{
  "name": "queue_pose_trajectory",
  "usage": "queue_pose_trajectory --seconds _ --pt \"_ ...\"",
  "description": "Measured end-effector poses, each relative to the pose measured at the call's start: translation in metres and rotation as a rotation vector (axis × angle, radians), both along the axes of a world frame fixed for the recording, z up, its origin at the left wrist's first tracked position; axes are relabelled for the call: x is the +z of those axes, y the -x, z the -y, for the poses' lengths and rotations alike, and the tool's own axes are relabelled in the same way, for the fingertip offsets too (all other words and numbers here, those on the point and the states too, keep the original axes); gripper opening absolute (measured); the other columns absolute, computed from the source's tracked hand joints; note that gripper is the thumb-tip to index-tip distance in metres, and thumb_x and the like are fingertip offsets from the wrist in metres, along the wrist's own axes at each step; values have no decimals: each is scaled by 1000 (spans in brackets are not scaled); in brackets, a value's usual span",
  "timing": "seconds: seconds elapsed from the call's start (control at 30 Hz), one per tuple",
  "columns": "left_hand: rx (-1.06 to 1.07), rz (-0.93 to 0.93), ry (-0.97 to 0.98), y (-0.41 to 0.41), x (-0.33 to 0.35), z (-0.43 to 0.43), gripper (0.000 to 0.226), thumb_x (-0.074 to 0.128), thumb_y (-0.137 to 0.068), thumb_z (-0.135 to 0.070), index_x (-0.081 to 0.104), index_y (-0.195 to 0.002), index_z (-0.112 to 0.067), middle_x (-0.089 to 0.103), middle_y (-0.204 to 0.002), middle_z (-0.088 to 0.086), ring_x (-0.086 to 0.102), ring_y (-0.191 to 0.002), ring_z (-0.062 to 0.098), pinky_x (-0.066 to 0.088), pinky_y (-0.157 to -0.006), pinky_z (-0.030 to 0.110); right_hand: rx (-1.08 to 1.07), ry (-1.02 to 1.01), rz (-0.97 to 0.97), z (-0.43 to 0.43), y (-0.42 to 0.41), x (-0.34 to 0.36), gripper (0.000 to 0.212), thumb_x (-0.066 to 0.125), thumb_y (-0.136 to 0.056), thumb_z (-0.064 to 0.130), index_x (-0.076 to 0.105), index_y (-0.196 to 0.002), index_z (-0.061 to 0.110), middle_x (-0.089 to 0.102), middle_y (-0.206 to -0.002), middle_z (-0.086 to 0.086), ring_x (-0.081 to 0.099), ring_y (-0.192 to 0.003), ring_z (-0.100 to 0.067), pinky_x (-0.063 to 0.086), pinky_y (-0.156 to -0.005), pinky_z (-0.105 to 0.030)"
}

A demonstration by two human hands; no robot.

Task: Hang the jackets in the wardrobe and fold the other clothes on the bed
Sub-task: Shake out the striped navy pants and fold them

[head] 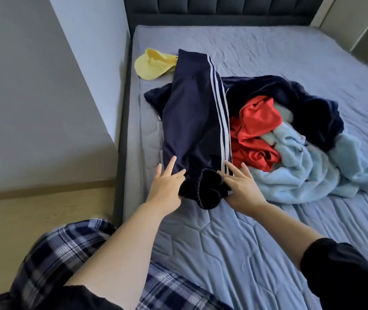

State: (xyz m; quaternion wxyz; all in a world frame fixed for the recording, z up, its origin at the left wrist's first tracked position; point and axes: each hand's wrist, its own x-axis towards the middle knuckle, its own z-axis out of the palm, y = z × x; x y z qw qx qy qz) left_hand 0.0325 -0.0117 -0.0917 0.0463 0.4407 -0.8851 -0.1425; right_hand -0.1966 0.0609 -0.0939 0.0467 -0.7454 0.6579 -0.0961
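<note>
The bed (290, 253), w/ a blue quilted mattress, takes up most of the view. Right of centre on it lies a heap: a dark navy garment (312, 101) at the back, a light blue fleece (308, 173) in front, and a red garment (256, 128) betw. them. Left of the heap, near the bed's left edge, the navy track pants (192, 113) lie flat, white stripes on the right side. Their long axis runs from the near side toward the headboard (200, 10): cuff end nearest, far end touching a yellow cloth (154, 63). The left hand (167, 184) rests w/ straight, spread fingers on the pants' left edge. The right hand (243, 186), fingers also straight, presses the striped edge. The cuff bunches betw. both hands; the thumbs are hidden.
</note>
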Motion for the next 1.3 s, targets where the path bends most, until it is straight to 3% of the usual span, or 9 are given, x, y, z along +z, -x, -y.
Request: queue_pose_trajectory --seconds 0.07,0.17,0.3,0.5,0.7,0.93,1.13,1.23,1.3 --pt "78 -89 -327 0 11 5 16 65 -80 -11 63 -95 -14 63 -114 0 52 -117 30 42 -101 38 -25 -75 18 -1 -2 1 18 63 -73 11 67 -91 9 70 -92 0 56 -117 -24 19 -116 -48" --pt "131 -152 -885 -8 24 19 8 73 -79 -12 67 -83 -14 69 -76 -2 63 -75 15 51 -69 24 -174 -326 380 -9 -9 13 13 65 -75 15 61 -64 20 56 -58 6 59 -67 -17 47 -71 -30" --pt "93 -116 -1346 -24 28 25 5 64 -86 -5 69 -88 -4 72 -81 9 68 -75 21 55 -77 31 -82 -695 643 -26 -17 25 24 68 -80 11 63 -61 25 49 -55 15 43 -53 0 34 -53 -16" --pt "225 -466 -1035 -19 35 42 21 74 -80 -15 72 -99 -6 72 -101 15 68 -97 27 51 -94 39 -242 -259 523 -14 -25 38 18 70 -78 7 64 -77 24 66 -76 9 58 -75 -8 43 -69 -18" --pt "445 -1085 -571 -2 36 64 18 71 -84 -28 60 -93 -40 67 -76 -31 61 -73 -16 43 -58 1 -350 158 752 53 -34 67 30 64 -83 3 51 -72 28 56 -64 15 49 -63 12 36 -62 -6" --pt "637 -1109 -991 -7 5 77 25 74 -80 -22 67 -103 -19 75 -90 1 71 -83 19 54 -69 27 -214 -229 873 104 -36 63 4 67 -86 7 64 -88 7 64 -79 2 58 -75 -6 47 -77 -27" --pt "324 -1085 -1309 -12 9 80 46 76 -67 -9 65 -111 -14 72 -106 11 69 -96 24 56 -75 29 46 -778 1277 89 -2 66 86 82 -61 52 55 -116 -9 62 -110 -20 60 -104 -29 49 -90 -36" --pt "321 -1066 -1312 -9 14 76 39 68 -76 2 63 -113 -10 70 -108 15 69 -95 26 57 -74 29 -418 -464 1415 103 -6 64 50 66 -81 49 59 -89 -1 67 -84 -15 64 -71 -21 53 -66 -28" --pt "279 -1031 -1324 -9 16 73 38 65 -78 5 63 -114 -9 69 -110 16 68 -96 27 57 -78 30 -650 -202 877 115 -15 56 37 60 -91 38 58 -73 6 62 -67 -8 57 -50 -15 49 -53 -28"
